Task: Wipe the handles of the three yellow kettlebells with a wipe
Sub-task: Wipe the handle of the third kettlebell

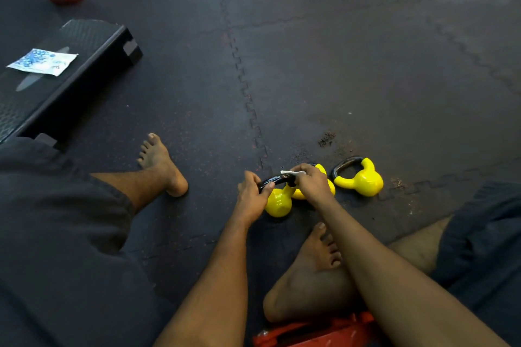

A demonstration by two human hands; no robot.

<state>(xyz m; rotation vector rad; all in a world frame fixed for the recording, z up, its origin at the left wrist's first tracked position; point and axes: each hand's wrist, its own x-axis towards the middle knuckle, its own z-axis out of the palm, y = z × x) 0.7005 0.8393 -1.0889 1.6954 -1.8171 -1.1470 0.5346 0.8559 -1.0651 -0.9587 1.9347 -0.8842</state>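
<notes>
Seen from the head, the nearest kettlebell (277, 204) is gripped by its black handle (277, 179) in the left hand (251, 191), a white wipe (293, 173) is pinched onto that handle by the right hand (311, 184), and the middle kettlebell (331, 189) and third kettlebell (363, 181) are left just beyond on the floor (338, 79).

Gym floor, dark interlocking rubber mats (338, 70), black aerobic step platform (70, 65), yellow kettlebells (363, 180)

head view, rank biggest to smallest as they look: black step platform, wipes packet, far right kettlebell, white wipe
1. black step platform, partly cut off
2. wipes packet and far right kettlebell: look alike, packet lies farther, not ranked
3. white wipe, mostly under the right hand
</notes>
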